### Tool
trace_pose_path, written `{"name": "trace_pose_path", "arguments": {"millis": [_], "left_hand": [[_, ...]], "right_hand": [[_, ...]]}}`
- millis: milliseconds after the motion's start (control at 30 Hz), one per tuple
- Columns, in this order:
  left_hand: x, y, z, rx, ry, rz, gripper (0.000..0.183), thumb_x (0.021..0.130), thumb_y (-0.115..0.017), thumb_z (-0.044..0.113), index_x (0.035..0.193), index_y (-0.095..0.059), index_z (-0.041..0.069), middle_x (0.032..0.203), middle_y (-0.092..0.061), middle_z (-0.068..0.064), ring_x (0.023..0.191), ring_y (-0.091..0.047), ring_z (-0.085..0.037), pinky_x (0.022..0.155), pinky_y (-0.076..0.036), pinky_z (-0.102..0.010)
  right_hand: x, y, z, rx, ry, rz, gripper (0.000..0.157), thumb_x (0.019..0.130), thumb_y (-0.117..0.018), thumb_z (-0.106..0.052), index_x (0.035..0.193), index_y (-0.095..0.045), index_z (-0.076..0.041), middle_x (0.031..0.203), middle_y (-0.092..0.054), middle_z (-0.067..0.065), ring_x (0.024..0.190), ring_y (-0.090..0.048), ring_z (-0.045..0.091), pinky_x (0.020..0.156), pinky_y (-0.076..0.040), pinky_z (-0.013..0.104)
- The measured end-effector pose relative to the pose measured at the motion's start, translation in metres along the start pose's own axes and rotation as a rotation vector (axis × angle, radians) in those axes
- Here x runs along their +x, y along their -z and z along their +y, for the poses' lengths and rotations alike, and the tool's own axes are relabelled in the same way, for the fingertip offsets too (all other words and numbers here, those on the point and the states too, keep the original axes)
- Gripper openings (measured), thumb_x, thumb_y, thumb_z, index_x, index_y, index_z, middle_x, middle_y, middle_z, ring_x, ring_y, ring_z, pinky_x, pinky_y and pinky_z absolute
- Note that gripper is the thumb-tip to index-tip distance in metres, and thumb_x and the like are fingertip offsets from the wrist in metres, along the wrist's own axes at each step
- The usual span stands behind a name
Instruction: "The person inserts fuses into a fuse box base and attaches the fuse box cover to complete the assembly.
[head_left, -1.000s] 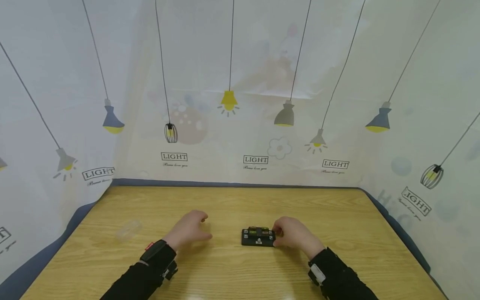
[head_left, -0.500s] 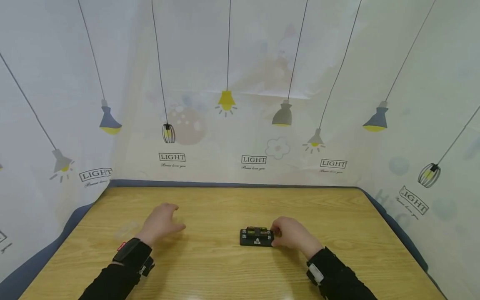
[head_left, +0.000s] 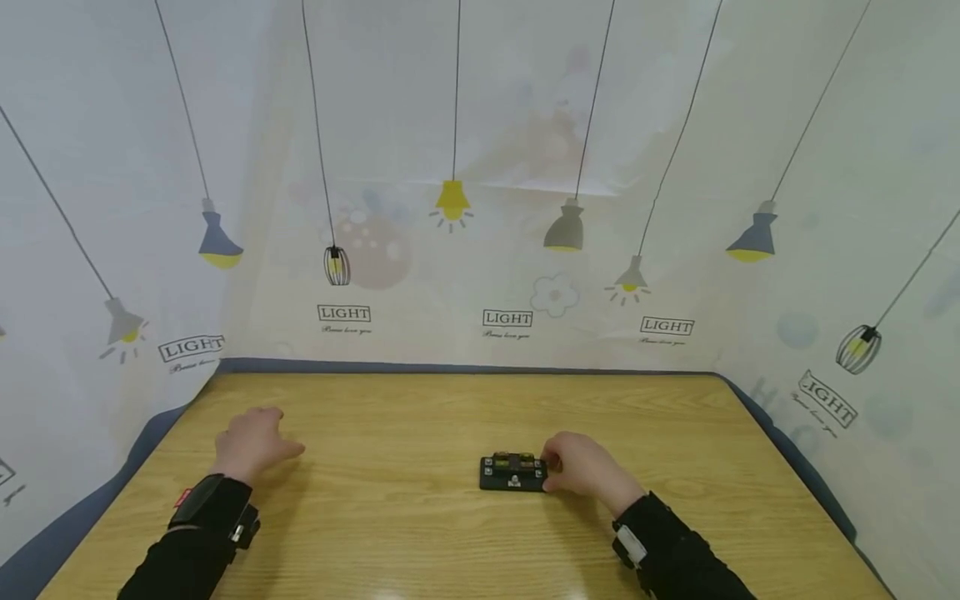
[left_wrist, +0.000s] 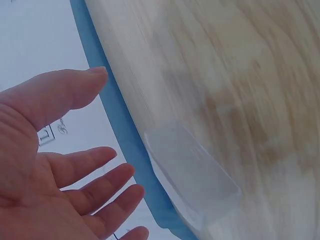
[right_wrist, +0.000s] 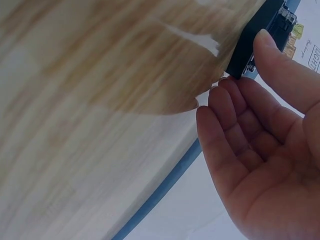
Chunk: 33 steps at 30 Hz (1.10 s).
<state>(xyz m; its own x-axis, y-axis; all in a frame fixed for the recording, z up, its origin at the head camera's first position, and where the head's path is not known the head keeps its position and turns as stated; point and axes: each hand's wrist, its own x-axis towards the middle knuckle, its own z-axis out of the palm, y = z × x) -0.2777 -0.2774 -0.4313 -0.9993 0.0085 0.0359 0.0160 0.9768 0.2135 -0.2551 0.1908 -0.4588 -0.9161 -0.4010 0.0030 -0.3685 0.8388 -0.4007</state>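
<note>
A small black fuse block [head_left: 513,473] with metal screws and yellow-green pieces on top lies on the table, right of the middle. My right hand [head_left: 588,469] pinches its right end. In the right wrist view, the thumb [right_wrist: 277,57] lies along the edge of the block [right_wrist: 255,37], and the fingertips meet its underside corner. Far to the left, my left hand [head_left: 251,443] hovers over the table with fingers spread, holding nothing. Below it, the left wrist view shows a clear plastic cover [left_wrist: 192,172] on the table, apart from the fingers; the hand hides it from the head view.
The wooden table [head_left: 405,517] has a blue-grey border [head_left: 465,367] along its far and side edges. Behind it hangs a pale sheet [head_left: 420,100] printed with lamps, closing in the back and both sides.
My left hand has moved left, away from the fuse block and over the clear plastic cover. My right hand keeps its pinch on the fuse block, which stays in place.
</note>
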Motion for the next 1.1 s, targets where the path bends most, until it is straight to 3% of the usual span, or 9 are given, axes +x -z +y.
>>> {"name": "trace_pose_path", "arguments": {"millis": [200,333,633,867,1100], "left_hand": [[-0.005,0.008,-0.01,-0.007,0.038,-0.024,0.07,0.07,-0.07,0.034,0.12,-0.05,-0.01,0.114,-0.051,-0.033,0.097,-0.048,-0.05,0.073,-0.041,-0.059],[-0.007,0.011,-0.015,-0.025,0.023,-0.019,0.064,0.069,-0.07,0.029,0.113,-0.053,-0.014,0.108,-0.054,-0.033,0.094,-0.05,-0.049,0.076,-0.043,-0.055],[-0.015,0.015,-0.016,-0.059,0.083,-0.048,0.054,0.074,-0.059,0.023,0.11,-0.052,-0.017,0.107,-0.053,-0.035,0.085,-0.052,-0.042,0.076,-0.043,-0.054],[-0.016,0.012,-0.02,-0.024,0.133,-0.067,0.053,0.078,-0.061,0.028,0.108,-0.053,-0.015,0.102,-0.054,-0.033,0.082,-0.053,-0.038,0.071,-0.044,-0.053],[-0.015,0.005,-0.027,-0.023,0.111,-0.04,0.044,0.077,-0.063,0.023,0.096,-0.055,-0.015,0.086,-0.056,-0.027,0.072,-0.051,-0.033,0.071,-0.043,-0.05]], "right_hand": [[0.0,0.001,-0.001,0.005,-0.013,-0.005,0.025,0.072,-0.074,-0.019,0.094,-0.064,-0.011,0.084,-0.055,-0.003,0.075,-0.05,0.015,0.07,-0.044,0.037],[0.0,0.002,-0.001,0.013,-0.019,-0.006,0.025,0.072,-0.075,-0.018,0.093,-0.064,-0.01,0.083,-0.055,-0.002,0.074,-0.05,0.015,0.07,-0.044,0.037],[0.0,0.002,-0.002,0.01,-0.034,-0.007,0.025,0.072,-0.075,-0.019,0.094,-0.063,-0.011,0.083,-0.055,-0.003,0.074,-0.049,0.014,0.07,-0.044,0.036],[0.0,0.002,-0.002,0.007,-0.03,-0.005,0.025,0.072,-0.075,-0.019,0.093,-0.064,-0.011,0.083,-0.055,-0.003,0.074,-0.049,0.014,0.07,-0.044,0.036],[-0.001,0.003,-0.003,0.017,-0.024,-0.003,0.026,0.071,-0.075,-0.017,0.094,-0.064,-0.009,0.083,-0.055,-0.001,0.073,-0.049,0.015,0.069,-0.044,0.036]]}}
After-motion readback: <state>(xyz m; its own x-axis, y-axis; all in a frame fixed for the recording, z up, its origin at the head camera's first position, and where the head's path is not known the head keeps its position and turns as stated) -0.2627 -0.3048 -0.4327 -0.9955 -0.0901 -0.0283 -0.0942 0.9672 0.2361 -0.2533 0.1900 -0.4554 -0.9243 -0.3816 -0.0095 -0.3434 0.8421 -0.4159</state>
